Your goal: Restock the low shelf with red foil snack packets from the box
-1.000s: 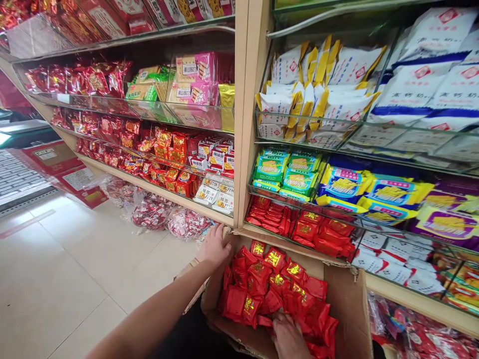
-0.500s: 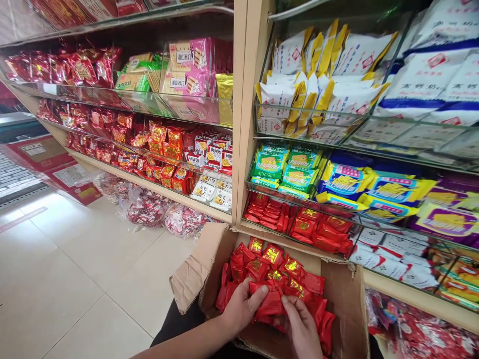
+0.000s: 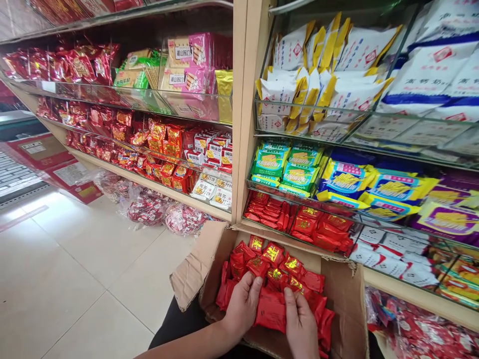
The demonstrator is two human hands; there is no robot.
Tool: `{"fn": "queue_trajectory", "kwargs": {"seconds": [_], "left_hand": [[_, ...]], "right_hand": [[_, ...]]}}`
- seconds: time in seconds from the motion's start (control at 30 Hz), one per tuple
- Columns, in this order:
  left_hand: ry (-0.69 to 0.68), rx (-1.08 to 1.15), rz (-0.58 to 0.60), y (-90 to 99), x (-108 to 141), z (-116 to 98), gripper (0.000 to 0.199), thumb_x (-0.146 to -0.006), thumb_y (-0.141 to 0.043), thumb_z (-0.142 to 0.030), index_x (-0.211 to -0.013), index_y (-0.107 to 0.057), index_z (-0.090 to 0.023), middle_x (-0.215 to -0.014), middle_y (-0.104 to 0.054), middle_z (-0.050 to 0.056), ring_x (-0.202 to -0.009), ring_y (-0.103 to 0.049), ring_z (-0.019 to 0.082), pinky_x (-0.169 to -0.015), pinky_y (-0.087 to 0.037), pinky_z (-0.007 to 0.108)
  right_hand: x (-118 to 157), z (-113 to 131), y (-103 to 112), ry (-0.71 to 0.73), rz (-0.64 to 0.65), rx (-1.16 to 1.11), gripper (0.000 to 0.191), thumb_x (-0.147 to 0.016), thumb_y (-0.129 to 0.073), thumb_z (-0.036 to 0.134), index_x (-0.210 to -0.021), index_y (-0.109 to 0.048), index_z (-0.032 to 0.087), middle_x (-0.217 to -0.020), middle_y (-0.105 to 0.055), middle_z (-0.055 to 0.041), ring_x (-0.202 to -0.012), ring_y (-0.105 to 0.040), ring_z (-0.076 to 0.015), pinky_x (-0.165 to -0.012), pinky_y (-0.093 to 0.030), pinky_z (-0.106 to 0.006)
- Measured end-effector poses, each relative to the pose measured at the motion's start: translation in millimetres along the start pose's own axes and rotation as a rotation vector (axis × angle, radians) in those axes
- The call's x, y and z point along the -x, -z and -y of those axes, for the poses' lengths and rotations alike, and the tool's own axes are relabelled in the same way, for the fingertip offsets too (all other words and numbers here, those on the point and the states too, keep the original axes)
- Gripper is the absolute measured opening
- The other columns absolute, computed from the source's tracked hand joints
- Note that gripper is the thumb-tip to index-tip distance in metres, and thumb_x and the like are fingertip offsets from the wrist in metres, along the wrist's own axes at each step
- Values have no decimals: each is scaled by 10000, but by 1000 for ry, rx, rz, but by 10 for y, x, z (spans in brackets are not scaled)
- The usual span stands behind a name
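An open cardboard box [image 3: 346, 294] rests by my legs, partly filled with red packets [image 3: 273, 253] printed in gold. Over these, my left hand [image 3: 243, 301] grips the left end of a plain-looking red packet [image 3: 271, 310]. At its right end, my right hand [image 3: 300, 319] holds on with thumb and fingers. Whether this is one packet or several together, I cannot tell. Similar red packets [image 3: 307, 223] lie in the low shelf compartment just behind the box.
Glass-fronted shelves [image 3: 239, 114] of wrapped snacks rise ahead on both sides. Plastic bags of red-and-white packets [image 3: 145, 207] lie on the tiled floor [image 3: 93, 259] at left, more bags [image 3: 430, 324] at lower right. A cardboard flap [image 3: 196, 264] sticks out leftward.
Both hands have shifted their grip on the red packet's ends. It now shows a broader, plainer face between them, and my left thumb points more upward.
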State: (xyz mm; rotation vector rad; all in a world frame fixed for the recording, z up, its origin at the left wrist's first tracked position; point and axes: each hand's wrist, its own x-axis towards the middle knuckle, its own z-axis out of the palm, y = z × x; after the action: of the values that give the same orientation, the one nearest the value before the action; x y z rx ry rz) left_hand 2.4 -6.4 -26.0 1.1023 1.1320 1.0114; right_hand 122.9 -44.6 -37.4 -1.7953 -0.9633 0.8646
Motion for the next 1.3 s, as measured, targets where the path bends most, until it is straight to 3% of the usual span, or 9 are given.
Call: {"fn": "queue_trajectory", "kwargs": {"seconds": [0.23,0.47,0.73,0.93,1.03,1.1,1.17,1.23,1.3], "left_hand": [[24,21,0,-30,-11,-14,370,-730,-487,-546,-649,-441,-188,-630,-428,-27,-601,-378,104,-607,-371,200],[30,-42,54,33,-58,22,366,-743,-471,-538,-655,-425,-186,-641,-378,-35,-628,-352,101,-614,-360,190],[23,-5,121,50,-16,-48,360,-751,-471,-526,-643,-418,-186,-619,-398,-36,-591,-349,94,-590,-364,191],[11,-3,73,29,0,85,377,-733,-489,-542,-639,-427,-182,-618,-412,-38,-592,-359,91,-600,-365,187],[47,32,100,15,-9,31,408,-725,-468,-579,-644,-434,-181,-618,-442,-36,-575,-394,88,-590,-374,194],[204,0,151,27,-16,-56,461,-707,-420,-643,-683,-451,-184,-593,-463,-35,-504,-424,88,-521,-373,209],[472,-13,246,57,-22,-150,549,-678,-343,-716,-759,-469,-188,-591,-499,-24,-428,-460,102,-438,-352,218],[727,97,407,88,-24,-220,642,-653,-269,-763,-812,-484,-179,-628,-544,6,-427,-518,130,-405,-347,218],[836,273,556,101,-18,-255,646,-656,-301,-750,-815,-506,-159,-658,-572,33,-472,-556,141,-423,-371,214]], "right_hand": [[-15,-29,36,-10,-6,-144,398,-719,-427,590,-656,-496,204,-591,-536,-1,-638,-521,-182,-604,-417,-262],[22,-102,11,-55,121,-440,336,-640,-597,514,-679,-506,193,-598,-520,28,-578,-491,-136,-564,-416,-234],[-7,-187,38,-111,61,-144,479,-689,-431,625,-769,-572,174,-773,-633,-62,-764,-573,-222,-705,-445,-297],[52,-68,126,119,-37,75,421,-743,-381,594,-689,-554,214,-650,-622,-30,-635,-584,-194,-572,-439,-260],[71,17,205,244,-79,158,403,-792,-349,553,-678,-545,221,-616,-616,-19,-582,-582,-169,-549,-430,-239],[65,49,270,401,-123,224,378,-817,-357,512,-699,-565,220,-635,-629,-21,-582,-588,-159,-550,-425,-230],[47,53,328,626,-95,340,338,-831,-390,457,-676,-579,224,-597,-616,-15,-546,-575,-148,-537,-413,-227],[31,35,350,856,29,495,312,-835,-419,396,-624,-578,231,-529,-576,-2,-494,-540,-137,-509,-395,-231],[34,9,319,1018,136,630,267,-833,-442,346,-634,-586,241,-505,-557,11,-480,-520,-134,-502,-385,-237]]}}
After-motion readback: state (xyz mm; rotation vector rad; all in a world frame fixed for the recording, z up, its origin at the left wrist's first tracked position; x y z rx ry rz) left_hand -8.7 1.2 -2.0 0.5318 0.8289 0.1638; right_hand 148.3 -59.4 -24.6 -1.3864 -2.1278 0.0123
